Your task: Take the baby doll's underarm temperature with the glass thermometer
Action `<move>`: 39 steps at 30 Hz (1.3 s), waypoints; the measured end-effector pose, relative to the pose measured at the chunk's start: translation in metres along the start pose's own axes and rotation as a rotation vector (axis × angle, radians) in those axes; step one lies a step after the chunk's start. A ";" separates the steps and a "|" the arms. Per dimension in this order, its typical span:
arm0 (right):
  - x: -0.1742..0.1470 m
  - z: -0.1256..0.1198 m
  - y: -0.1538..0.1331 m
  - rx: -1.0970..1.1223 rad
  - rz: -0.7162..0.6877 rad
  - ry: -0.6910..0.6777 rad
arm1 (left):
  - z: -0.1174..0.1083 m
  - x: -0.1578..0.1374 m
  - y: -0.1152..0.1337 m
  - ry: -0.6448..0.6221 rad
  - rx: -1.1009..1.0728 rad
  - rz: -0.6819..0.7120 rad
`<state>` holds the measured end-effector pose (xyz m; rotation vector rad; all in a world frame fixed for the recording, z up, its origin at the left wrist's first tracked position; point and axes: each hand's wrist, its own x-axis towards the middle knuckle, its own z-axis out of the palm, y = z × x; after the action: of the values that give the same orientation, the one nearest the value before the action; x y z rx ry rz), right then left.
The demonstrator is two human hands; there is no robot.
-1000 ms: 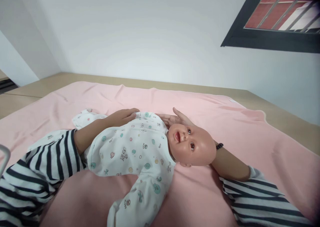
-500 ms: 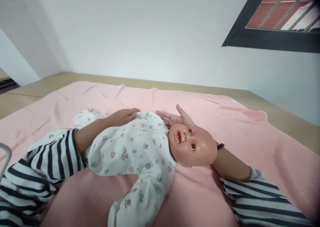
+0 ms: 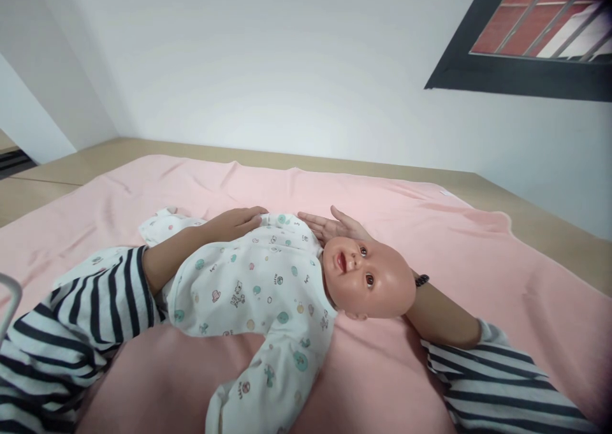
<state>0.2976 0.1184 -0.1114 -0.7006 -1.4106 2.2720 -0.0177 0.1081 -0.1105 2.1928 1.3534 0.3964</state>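
Far away, white wall [image 3: 268,71]; nearer, pink blanket [image 3: 478,255]; at far right, window frame [image 3: 516,76], cut off. On blanket, baby doll [image 3: 282,281], head [image 3: 382,278] to right. Laid across doll, left hand [image 3: 239,222], grip impossible to tell; behind head, right hand [image 3: 342,227], flat with thumb apart, partly hidden.

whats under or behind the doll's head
The right forearm passes behind the doll's head, with the right hand showing beyond it; pink cloth lies below. The wrist is covered, so I can't tell whether the head rests on it.
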 end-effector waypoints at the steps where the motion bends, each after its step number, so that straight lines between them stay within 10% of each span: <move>1: -0.002 0.001 -0.002 -0.001 0.069 -0.062 | 0.000 0.000 0.000 -0.001 0.002 -0.002; 5: -0.006 0.004 -0.008 -0.015 0.390 -0.320 | 0.000 0.000 -0.001 -0.004 0.019 -0.014; 11: 0.003 0.000 0.005 0.048 0.003 0.000 | 0.001 0.003 -0.002 0.000 0.008 0.004; 18: -0.008 0.008 -0.011 0.018 0.417 -0.321 | 0.000 0.000 -0.001 -0.003 -0.005 0.000; 23: -0.006 0.014 -0.012 0.097 0.200 -0.329 | 0.000 0.002 -0.001 -0.005 0.005 -0.002; 29: -0.009 0.005 -0.006 0.054 0.389 -0.326 | 0.000 0.000 0.000 -0.003 0.008 -0.011; 35: 0.001 0.002 0.002 0.056 0.030 -0.060 | -0.001 -0.001 0.003 -0.008 -0.002 -0.012; 39: -0.006 0.004 -0.006 0.052 0.261 -0.248 | -0.001 -0.001 0.002 -0.005 -0.018 -0.018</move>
<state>0.3004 0.1144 -0.1033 -0.6361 -1.4327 2.6668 -0.0172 0.1068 -0.1087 2.1645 1.3605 0.3941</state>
